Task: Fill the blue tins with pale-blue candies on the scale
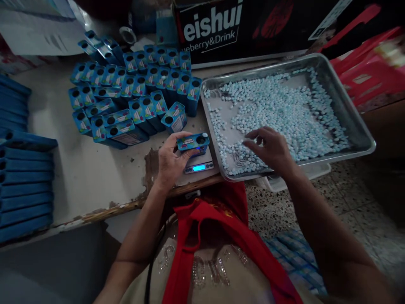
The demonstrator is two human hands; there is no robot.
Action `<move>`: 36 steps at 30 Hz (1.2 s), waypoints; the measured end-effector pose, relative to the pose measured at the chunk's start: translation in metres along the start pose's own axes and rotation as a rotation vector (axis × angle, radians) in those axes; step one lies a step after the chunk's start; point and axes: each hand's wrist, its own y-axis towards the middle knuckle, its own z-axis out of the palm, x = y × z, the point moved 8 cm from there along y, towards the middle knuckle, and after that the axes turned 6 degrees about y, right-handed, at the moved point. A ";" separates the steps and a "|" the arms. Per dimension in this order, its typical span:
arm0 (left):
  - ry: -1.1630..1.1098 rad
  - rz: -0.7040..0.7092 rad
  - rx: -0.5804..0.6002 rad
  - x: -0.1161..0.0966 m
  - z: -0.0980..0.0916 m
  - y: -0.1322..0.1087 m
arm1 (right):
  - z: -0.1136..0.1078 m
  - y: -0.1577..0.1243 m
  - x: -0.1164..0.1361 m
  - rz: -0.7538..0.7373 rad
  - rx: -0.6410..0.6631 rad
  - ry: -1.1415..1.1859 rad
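My left hand (172, 158) is closed around a small blue box (188, 142) with a dark round hole in its top. One pale candy (205, 135) lies at the box's right corner, beside the hole. Beneath the box is a small digital scale (207, 162) with a lit blue display, its digits unreadable. My right hand (268, 147) hovers over the near-left part of a metal tray (367, 141), fingers curled with a gap between thumb and forefinger. Nothing shows in that gap. Pale blue and white candies (278, 107) spread across the tray.
Many similar blue boxes (136, 109) stand close together left of the tray, holes upward. More blue boxes (25, 185) are stacked at the far left. A black carton (253, 29) stands behind. The table's worn wooden edge (126, 207) runs along the front; a red bag (363, 80) is at right.
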 end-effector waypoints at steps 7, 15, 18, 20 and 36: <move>0.015 0.098 -0.004 -0.005 -0.007 -0.007 | 0.010 -0.022 0.011 -0.025 0.163 -0.523; 0.128 0.164 -0.126 -0.020 -0.066 -0.008 | 0.019 0.006 0.016 0.068 0.212 -0.383; 0.165 0.092 -0.161 -0.015 -0.076 -0.007 | 0.003 0.009 0.002 0.227 0.200 -0.315; 0.144 0.081 -0.158 -0.018 -0.074 -0.005 | -0.003 0.006 -0.008 0.309 0.174 -0.182; 0.212 0.276 0.297 -0.064 0.028 0.051 | -0.005 0.004 0.015 0.164 0.307 -0.364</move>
